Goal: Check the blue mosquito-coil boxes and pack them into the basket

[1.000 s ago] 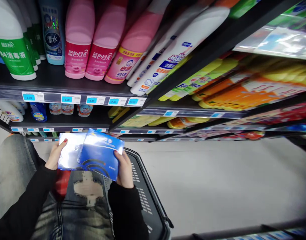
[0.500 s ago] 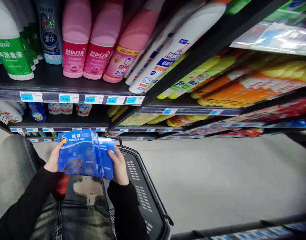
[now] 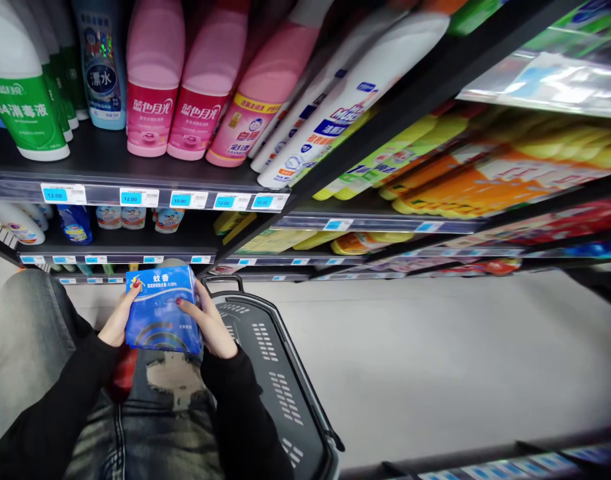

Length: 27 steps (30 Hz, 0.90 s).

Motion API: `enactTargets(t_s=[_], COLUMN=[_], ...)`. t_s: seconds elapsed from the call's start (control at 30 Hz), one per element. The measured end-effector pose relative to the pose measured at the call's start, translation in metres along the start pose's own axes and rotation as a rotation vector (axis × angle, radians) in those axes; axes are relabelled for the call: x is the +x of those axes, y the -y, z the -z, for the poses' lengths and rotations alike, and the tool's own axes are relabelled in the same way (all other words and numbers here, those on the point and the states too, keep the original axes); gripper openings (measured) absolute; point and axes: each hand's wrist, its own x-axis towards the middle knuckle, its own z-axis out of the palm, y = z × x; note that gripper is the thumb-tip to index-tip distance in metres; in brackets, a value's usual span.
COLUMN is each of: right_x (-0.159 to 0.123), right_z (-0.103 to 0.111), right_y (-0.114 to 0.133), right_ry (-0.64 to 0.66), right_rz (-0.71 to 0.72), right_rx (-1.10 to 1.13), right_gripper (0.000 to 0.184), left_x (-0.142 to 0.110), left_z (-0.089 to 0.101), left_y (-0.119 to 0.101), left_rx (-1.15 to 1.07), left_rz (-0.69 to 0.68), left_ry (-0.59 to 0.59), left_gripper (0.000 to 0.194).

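Observation:
Both my hands hold blue boxes (image 3: pixel 158 310) with white lettering, stacked face to face in front of my knees. My left hand (image 3: pixel 116 320) grips the left edge, fingers curled round it. My right hand (image 3: pixel 210 323) wraps the right side, one finger laid across the front. Only the front box shows; what lies behind it is hidden. The boxes hover just left of a black shopping basket (image 3: pixel 280 393) on the floor.
Dark shelves (image 3: pixel 135 180) rise ahead with pink bottles (image 3: pixel 152 80), green and white bottles (image 3: pixel 25 93) and price tags (image 3: pixel 139 197). Yellow and orange packs (image 3: pixel 465 180) fill shelves to the right. Grey floor (image 3: pixel 425 360) spreads right of the basket.
Two blue boxes were held side by side and overlapping; my hands have slid them together into one stack, and my right hand moved left.

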Motion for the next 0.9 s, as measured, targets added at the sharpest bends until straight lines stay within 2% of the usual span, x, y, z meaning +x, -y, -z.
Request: enactTargets(t_s=[0.1, 0.23, 0.4, 0.57, 0.67, 0.73, 0.8, 0.9], right_x=[-0.001, -0.006, -0.010, -0.009, -0.008, -0.008, -0.009, -0.011], right_z=[0.001, 0.005, 0.017, 0.056, 0.087, 0.100, 0.101, 0.079], right_y=[-0.004, -0.007, 0.000, 0.008, 0.006, 0.006, 0.005, 0.005], right_ry=[-0.077, -0.125, -0.189, -0.341, -0.472, -0.531, -0.533, -0.438], right_rz=[-0.094, -0.171, -0.190, -0.168, -0.160, -0.113, -0.070, -0.090], right_rx=[0.145, 0.248, 0.307, 0.337, 0.352, 0.324, 0.277, 0.228], right_gripper=[0.060, 0.048, 0.039, 0.039, 0.034, 0.031, 0.030, 0.034], left_x=[0.006, 0.016, 0.022, 0.023, 0.020, 0.015, 0.009, 0.000], left_z=[0.008, 0.016, 0.015, 0.018, 0.022, 0.021, 0.018, 0.011], left_y=[0.002, 0.008, 0.015, 0.011, 0.001, -0.009, -0.017, -0.022], left_rx=[-0.028, -0.033, 0.030, 0.062, 0.003, -0.048, -0.086, -0.122], left_rz=[-0.004, -0.102, -0.207, -0.235, -0.191, -0.153, -0.137, -0.130], left_ry=[0.018, 0.067, 0.044, -0.105, -0.152, -0.164, -0.161, -0.143], left_gripper=[0.046, 0.041, 0.027, 0.027, 0.029, 0.027, 0.026, 0.027])
